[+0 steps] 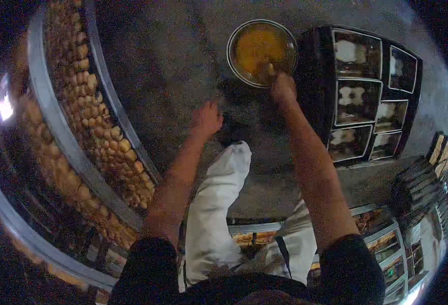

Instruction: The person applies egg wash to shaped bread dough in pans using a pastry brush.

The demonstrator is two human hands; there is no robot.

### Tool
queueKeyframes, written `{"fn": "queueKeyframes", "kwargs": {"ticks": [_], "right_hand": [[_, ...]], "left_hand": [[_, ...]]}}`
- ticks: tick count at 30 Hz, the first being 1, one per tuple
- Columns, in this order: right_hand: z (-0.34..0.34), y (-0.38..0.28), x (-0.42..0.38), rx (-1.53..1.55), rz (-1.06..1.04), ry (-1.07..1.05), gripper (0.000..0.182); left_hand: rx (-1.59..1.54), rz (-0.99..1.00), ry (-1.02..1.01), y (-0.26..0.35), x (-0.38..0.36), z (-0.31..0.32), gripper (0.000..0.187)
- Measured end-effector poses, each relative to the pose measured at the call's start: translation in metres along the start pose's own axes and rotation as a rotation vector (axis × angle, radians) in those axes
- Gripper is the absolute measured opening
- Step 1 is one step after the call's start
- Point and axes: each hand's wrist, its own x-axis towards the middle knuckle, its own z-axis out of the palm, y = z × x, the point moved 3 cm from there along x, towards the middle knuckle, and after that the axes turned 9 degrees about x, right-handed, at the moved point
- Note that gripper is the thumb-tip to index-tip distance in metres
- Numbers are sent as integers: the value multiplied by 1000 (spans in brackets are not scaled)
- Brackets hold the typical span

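A round bowl (232, 57) with a pale rim holds a yellow-orange substance and stands ahead of me. My right hand (284, 87) reaches over its near right edge. Its fingers are closed around something small and light-coloured that I cannot make out, at the bowl's contents. My left hand (207, 119) hovers lower and to the left, apart from the bowl. Its fingers are loosely bent and partly apart, with nothing visible in them. Below it is my knee in white trousers (219, 188).
Long metal-edged trays (67, 119) full of small round golden-brown pieces (113, 145) run along the left. To the right of the bowl stands a dark unit (325, 76) with several pale-edged rectangular compartments. Dark slatted stacks (417, 185) are farther right. Image noise blurs the dark floor (168, 61).
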Motion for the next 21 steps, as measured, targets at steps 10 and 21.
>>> {"fn": "queueKeyframes", "kwargs": {"ticks": [10,21], "right_hand": [[44,46,60,-170,-200,131,34],[5,120,-11,-334,-543,367,32]], "left_hand": [[46,74,-22,-40,35,31,40],[-154,45,24,17,-20,63,37]]}}
